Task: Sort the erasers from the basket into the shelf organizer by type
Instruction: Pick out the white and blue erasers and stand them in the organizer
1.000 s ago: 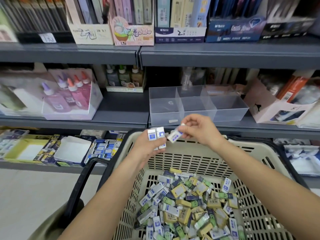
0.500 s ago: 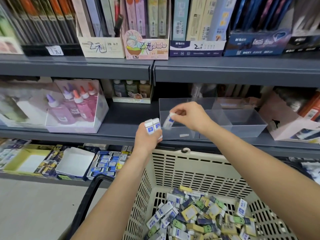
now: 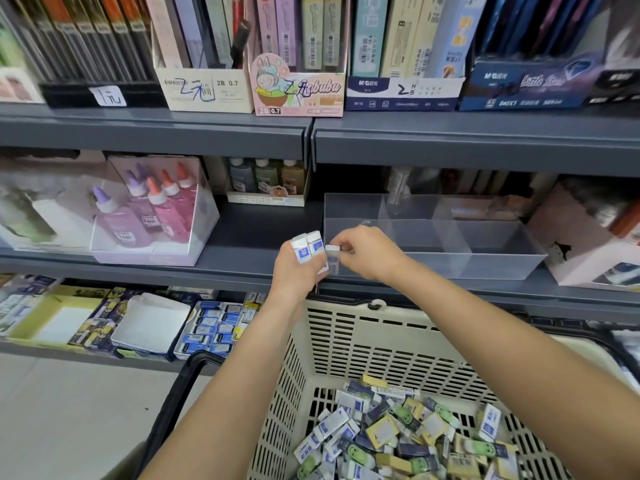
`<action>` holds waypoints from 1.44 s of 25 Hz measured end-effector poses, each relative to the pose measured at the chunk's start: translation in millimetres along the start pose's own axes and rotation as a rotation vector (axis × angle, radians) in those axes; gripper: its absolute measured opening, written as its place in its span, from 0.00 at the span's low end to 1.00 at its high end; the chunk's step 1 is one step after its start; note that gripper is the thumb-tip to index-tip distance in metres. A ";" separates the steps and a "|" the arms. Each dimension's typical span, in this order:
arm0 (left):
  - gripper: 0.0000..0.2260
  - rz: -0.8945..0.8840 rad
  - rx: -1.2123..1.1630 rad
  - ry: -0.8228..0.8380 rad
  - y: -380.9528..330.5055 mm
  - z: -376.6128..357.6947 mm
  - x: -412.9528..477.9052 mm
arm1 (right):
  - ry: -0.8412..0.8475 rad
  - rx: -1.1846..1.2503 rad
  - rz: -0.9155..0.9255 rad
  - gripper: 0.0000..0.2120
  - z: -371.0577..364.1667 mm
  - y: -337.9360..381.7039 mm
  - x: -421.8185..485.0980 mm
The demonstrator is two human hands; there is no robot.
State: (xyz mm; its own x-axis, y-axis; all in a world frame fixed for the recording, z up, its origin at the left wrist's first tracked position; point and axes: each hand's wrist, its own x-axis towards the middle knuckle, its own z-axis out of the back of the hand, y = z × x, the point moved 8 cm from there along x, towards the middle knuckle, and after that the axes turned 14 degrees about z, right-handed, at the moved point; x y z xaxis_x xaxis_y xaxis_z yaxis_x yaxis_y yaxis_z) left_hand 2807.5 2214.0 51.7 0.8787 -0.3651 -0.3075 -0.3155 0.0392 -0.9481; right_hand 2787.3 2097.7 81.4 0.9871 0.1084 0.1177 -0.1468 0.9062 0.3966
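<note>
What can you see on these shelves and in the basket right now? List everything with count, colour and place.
organizer: one, clear, middle shelf, right of centre
basket: one, beige, black handle, below the shelves
loose erasers: many, white-blue, yellow, green, in the basket
glue bottles: several, pink and purple, clear case, middle shelf left
small bottles: three, dark, back of middle shelf
display boxes: several, cream, pink, blue, top shelf
paired erasers: two, white-blue, beside the organizer's left end
single eraser: one, white-blue, at the organizer's left front corner
left hand: grips the paired erasers
right hand: pinches the single eraser

Left hand gripping two erasers, right hand pinching one eraser at organizer
</note>
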 end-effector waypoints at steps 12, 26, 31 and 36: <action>0.10 0.007 0.026 0.085 4.9 -5.0 -5.4 | -0.190 0.386 -0.009 0.07 30.3 14.5 -4.9; 0.05 0.024 -0.106 0.015 9.6 15.1 3.6 | -0.253 0.611 -0.144 0.07 43.9 -9.8 -8.4; 0.08 0.093 -0.119 -0.061 14.1 27.8 12.8 | -0.377 0.445 -0.174 0.09 50.5 -26.8 3.9; 0.05 0.073 -0.111 -0.009 13.4 24.5 13.9 | -0.117 0.150 -0.101 0.05 20.7 -18.2 15.8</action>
State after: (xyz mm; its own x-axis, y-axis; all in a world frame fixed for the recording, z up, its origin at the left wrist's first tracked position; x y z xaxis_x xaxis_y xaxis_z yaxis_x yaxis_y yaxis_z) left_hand 2824.3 2232.2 32.7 0.8548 -0.3568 -0.3769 -0.4162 -0.0374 -0.9085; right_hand 2804.3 2074.4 94.9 0.9844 -0.0365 0.1722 -0.0637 0.8382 0.5417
